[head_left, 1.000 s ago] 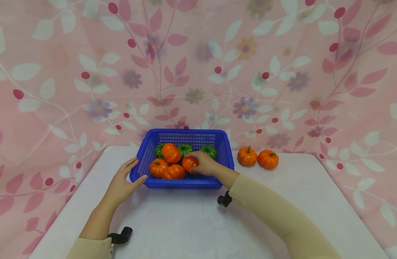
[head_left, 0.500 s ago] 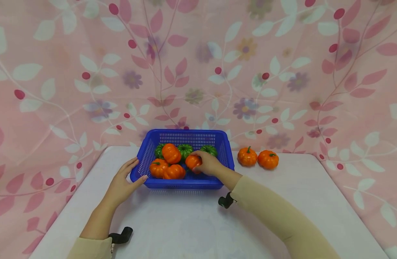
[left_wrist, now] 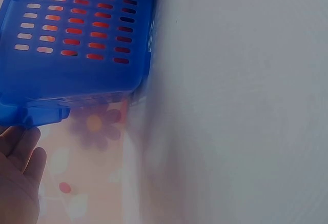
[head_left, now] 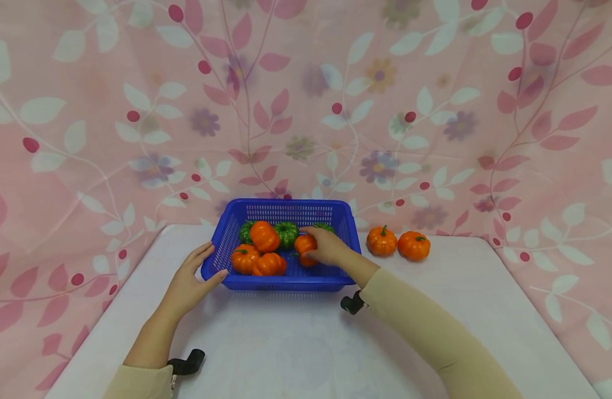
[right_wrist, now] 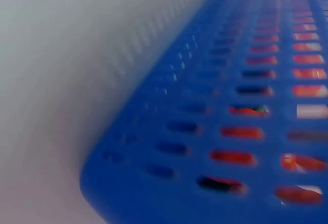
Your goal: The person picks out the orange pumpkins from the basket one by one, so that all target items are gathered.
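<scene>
Nearest you, your left hand (head_left: 188, 284) rests with relaxed, nearly straight fingers against the left front corner of the blue basket (head_left: 281, 282), which stands on the white table (head_left: 286, 343) with its long axis running left to right across your view. Inside it, your right hand (head_left: 328, 246) curls its fingers round an orange pumpkin (head_left: 304, 244) held just above the basket floor, right of centre; its stem is hidden, so you cannot tell which way it points. Beyond lie three more orange pumpkins (head_left: 258, 252) and green pumpkins (head_left: 286, 233), and two orange pumpkins (head_left: 398, 243) sit on the table right of the basket.
</scene>
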Demonstrator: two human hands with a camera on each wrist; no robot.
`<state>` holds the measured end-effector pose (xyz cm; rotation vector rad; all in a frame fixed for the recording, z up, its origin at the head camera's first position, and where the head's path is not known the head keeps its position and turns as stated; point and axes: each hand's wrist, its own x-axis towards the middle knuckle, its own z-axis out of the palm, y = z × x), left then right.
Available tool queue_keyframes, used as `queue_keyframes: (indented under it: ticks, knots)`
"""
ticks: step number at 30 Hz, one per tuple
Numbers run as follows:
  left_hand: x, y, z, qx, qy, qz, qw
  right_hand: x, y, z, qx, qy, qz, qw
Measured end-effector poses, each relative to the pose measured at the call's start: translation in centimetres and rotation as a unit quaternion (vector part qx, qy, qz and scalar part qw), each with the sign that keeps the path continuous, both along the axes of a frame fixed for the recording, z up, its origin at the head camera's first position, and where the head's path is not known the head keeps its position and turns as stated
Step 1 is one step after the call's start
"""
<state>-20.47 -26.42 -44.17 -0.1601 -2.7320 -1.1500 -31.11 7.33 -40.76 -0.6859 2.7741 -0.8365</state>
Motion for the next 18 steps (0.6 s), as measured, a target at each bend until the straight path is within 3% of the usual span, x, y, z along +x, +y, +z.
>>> queue_keyframes:
  ticks: [6,12,18]
  knots:
    - [0.0,-0.1,0.0,0.000,0.002,0.001,1.0000,-0.4,0.9,0.5,0.047,-0.003,0.044,0.998]
    - [0.1,0.1,0.1,0.005,0.001,-0.002,1.0000,-0.4,1.4,0.6,0.030,-0.029,0.021,0.999]
    - [0.1,0.1,0.1,0.004,-0.002,-0.002,1.0000,0.2,2.2,1.2,0.008,-0.024,0.006,1.000]
